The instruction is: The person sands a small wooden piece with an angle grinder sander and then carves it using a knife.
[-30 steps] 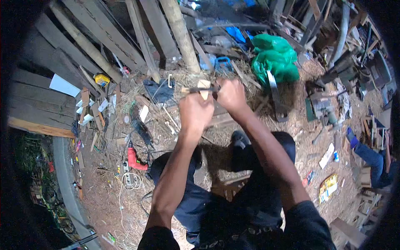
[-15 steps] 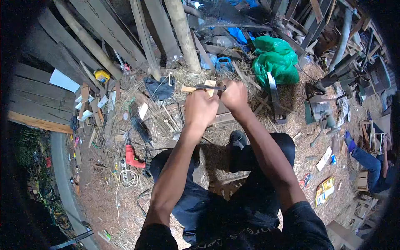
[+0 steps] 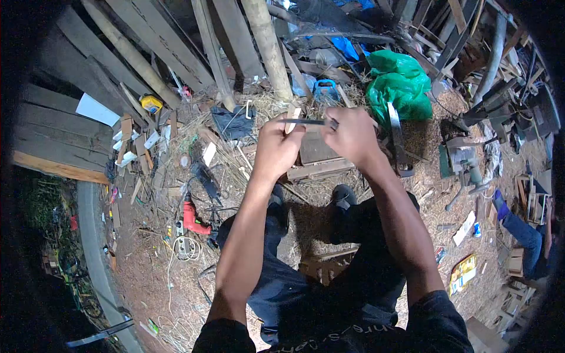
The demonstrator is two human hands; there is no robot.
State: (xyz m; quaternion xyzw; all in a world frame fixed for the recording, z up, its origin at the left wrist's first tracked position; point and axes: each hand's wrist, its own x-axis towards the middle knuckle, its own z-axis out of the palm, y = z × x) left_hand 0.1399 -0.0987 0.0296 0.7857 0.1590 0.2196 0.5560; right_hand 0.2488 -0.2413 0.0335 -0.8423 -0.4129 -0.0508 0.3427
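- The white cord (image 3: 187,250) lies in loops on the ground, well to the left of the green bag (image 3: 400,82) and nearer the body. A foot could catch in the loops and make the person trip.
- The red drill (image 3: 193,219) is also well left of the bag, down among messy bits. A step back onto it could make an ankle roll.
- The left hand (image 3: 276,147) is left of the bag, with its fingers curled round the small wood piece (image 3: 292,115). They look very close to the blade. If it slips, it could nick the thumb.
- The wood piece sticks up out of that hand, left of the bag. It is small, so it could twist or pop out if pushed hard.
- The thin dark blade (image 3: 306,122) lies across the wood piece, left of the bag. I can't tell how sharp it is. It could skid off if it is tipped wrong.
- The right hand (image 3: 353,135) is just left of the bag and a bit nearer the body, with its fingers shut round the blade's end. A loose hold could let the blade turn.
- The saw (image 3: 396,132) lies by the bag's near side. An arm swinging wide could bump its teeth.
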